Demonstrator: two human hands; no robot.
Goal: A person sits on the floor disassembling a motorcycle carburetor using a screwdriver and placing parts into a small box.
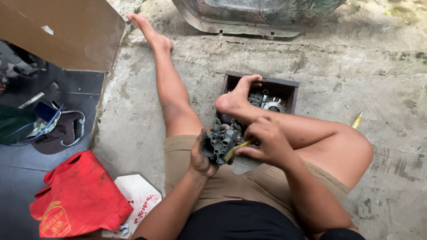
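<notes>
A red bag (78, 200) with a yellow print lies at lower left, beside a white card (141, 195). At centre, the left hand (200, 155) grips a grey metal part (221, 143). The right hand (265, 141), fingers curled, holds a yellow tool (235, 149) against it.

Rough, stained concrete floor (364, 80) fills most of the view in flat daylight. At nine o'clock it meets dark tiles (18, 178). A brown board (66, 31) leans in at eleven o'clock. At twelve o'clock sits the rusty edge of a metal shell (249, 18).
</notes>
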